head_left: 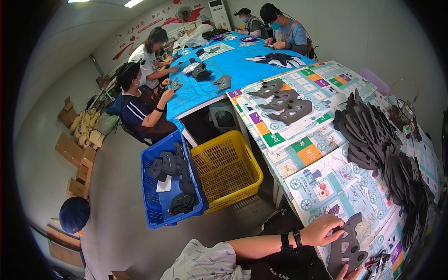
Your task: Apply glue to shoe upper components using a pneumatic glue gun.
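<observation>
Workshop room, grey floor, long tables. Left: blue crate [156,205] with dark cut pieces, yellow basket [242,161] just beside it, seated workers behind at a blue table [242,70]. Patterned table [326,182] carries a big stack of dark pieces [373,135]. Left hand [323,230] fingers closed on top edge of a dark foam piece [346,249] lying at table's near edge; right hand [347,273] barely visible, touching its lower edge, grip unclear.

Single head-worn fisheye view, looking down and forward along the table [326,186]; near edge close, far workers distant, rim lines curved.
</observation>
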Motion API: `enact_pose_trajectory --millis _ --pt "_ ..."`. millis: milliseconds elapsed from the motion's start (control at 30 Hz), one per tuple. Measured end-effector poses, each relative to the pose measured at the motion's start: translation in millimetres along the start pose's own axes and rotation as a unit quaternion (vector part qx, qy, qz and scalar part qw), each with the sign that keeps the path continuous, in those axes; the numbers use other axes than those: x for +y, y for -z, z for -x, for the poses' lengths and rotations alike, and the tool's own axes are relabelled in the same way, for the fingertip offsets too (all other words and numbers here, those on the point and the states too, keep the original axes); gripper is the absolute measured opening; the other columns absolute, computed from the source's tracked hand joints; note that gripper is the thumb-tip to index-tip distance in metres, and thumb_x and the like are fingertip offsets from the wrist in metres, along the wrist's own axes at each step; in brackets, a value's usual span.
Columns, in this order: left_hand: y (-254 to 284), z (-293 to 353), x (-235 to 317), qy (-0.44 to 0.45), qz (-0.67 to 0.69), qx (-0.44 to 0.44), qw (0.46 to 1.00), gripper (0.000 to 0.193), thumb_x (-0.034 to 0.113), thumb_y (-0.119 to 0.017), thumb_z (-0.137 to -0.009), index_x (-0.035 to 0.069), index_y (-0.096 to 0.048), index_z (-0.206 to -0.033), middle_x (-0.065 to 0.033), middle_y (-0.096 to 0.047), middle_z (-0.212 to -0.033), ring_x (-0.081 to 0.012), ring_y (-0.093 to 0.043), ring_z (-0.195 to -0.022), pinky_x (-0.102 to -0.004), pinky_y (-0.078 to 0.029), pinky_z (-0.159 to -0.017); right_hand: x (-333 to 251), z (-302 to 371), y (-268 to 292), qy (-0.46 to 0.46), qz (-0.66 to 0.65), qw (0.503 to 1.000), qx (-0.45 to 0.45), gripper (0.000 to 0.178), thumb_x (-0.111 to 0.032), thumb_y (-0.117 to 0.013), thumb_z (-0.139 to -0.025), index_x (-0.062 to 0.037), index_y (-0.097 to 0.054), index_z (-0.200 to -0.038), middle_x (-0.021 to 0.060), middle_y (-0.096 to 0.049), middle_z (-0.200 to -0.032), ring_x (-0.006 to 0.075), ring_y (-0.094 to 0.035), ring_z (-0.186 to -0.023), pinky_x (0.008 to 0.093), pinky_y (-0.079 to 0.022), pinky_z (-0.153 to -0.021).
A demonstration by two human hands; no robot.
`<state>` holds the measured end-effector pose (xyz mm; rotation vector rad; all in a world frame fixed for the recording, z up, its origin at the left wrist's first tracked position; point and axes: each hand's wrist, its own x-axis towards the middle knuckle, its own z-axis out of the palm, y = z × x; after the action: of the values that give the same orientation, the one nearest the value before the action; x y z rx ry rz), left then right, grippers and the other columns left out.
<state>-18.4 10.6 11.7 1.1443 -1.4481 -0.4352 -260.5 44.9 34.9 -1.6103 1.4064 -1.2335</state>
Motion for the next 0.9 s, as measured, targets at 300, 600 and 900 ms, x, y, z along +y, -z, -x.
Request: enact_pose_trajectory --millis 300,600,900 --pt "0 0 1 -0.017 -0.004 0.016 1.000 0.017 0.013 -0.071 -0.096 0.002 -0.061 -0.102 -0.0133 -0.061 -0.084 -0.0346 -0.061 -0.079 -0.0429 -0.046 -0.071 3 1 0 -0.005 0.015 1.000 0.012 0.037 -0.023 -0.075 -0.100 0.0069 -0.067 -0.122 0.0198 -0.073 -0.111 0.0267 -0.067 -0.095 0.0384 -0.054 -0.089" --pt "1 1 -1 -0.011 -0.007 0.007 1.000 0.017 0.013 -0.071 -0.095 0.002 -0.060 -0.102 -0.0139 -0.062 -0.086 -0.0353 -0.062 -0.080 -0.0432 -0.046 -0.071 4 1 0 -0.015 -0.003 1.000 0.004 0.036 -0.019 -0.074 -0.101 0.0069 -0.065 -0.125 0.0195 -0.073 -0.116 0.0245 -0.067 -0.100 0.0380 -0.053 -0.093" --pt "1 0 0 -0.014 -0.001 0.013 1.000 0.017 0.013 -0.071 -0.096 0.002 -0.060 -0.102 -0.0138 -0.063 -0.087 -0.0354 -0.062 -0.081 -0.0427 -0.047 -0.071 -2 0 0 -0.011 0.036 0.999 -0.001 0.038 -0.022 -0.074 -0.100 0.0069 -0.065 -0.124 0.0200 -0.073 -0.112 0.0266 -0.067 -0.095 0.0382 -0.054 -0.090"
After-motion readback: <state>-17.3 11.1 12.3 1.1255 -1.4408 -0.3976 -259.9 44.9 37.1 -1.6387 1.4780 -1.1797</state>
